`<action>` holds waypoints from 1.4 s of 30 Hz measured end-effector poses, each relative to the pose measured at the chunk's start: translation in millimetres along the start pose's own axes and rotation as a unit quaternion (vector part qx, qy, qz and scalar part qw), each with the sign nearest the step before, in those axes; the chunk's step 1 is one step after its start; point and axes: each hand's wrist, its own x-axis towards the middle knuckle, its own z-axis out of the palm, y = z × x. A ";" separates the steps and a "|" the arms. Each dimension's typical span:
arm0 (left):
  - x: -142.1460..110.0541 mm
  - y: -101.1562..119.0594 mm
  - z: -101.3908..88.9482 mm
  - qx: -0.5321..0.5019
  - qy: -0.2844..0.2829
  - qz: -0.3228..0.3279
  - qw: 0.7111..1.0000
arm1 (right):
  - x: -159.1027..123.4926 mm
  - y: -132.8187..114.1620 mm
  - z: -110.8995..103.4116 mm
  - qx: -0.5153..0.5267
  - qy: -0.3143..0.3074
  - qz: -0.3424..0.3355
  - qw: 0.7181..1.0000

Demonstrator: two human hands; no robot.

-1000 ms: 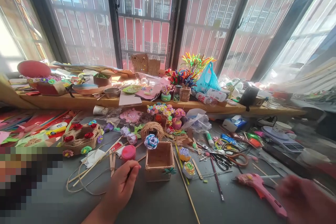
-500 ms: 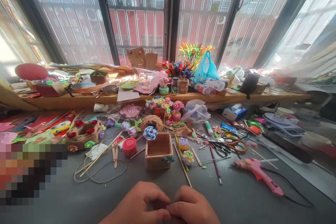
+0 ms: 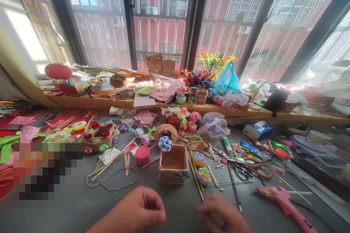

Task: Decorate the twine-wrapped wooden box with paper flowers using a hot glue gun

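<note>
Both hands are low over the grey surface [image 3: 95,204], well apart from each other. Left hand [image 3: 142,205]: fingers curled in toward the thumb, grip drawn in loosely; cannot tell whether anything small is pinched inside. Right hand [image 3: 222,211]: blurred, fingers half bent; width of its grip and any contents cannot be told. Square brown box [image 3: 171,178] stands upright just beyond the hands and between them, apart from both, mouth facing up. A blue-and-white flower [image 3: 165,143] sits at its far left corner, a teal bow [image 3: 183,174] on its front at right. Thin wooden stick [image 3: 195,179] lies right of the box, near end close to the right fingertips; contact unclear. Beside the stick: yellow-green flower [image 3: 203,176]. Left of the box: red tub [image 3: 142,155], flat craft sticks [image 3: 127,162], then a loop of cord [image 3: 138,178]. Farther right: dark pencil [image 3: 234,188], orange-handled scissors [image 3: 259,169], pink glue gun [image 3: 284,198], lying on its side.
</note>
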 end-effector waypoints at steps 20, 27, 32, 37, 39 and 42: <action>6.4 -32.7 -25.0 0.089 0.240 0.165 0.952 | -18.8 6.8 -17.9 -0.060 0.046 0.138 0.988; 6.8 -29.8 -33.6 0.082 0.292 0.209 0.930 | -16.1 28.7 -12.9 -0.103 0.135 0.119 0.978; 6.2 -33.6 -34.8 0.080 0.296 0.212 0.928 | -20.1 27.8 -11.8 -0.067 0.162 0.208 0.962; 6.6 -40.1 -29.4 0.075 0.285 0.173 0.940 | -19.6 8.5 -14.8 -0.034 0.138 0.241 0.960; 6.7 -39.6 -27.9 0.074 0.276 0.161 0.945 | -21.1 6.5 -16.0 -0.032 0.099 0.233 0.967; 6.2 -36.1 -26.6 0.083 0.256 0.154 0.951 | -24.2 5.9 -13.7 -0.048 0.117 0.215 0.968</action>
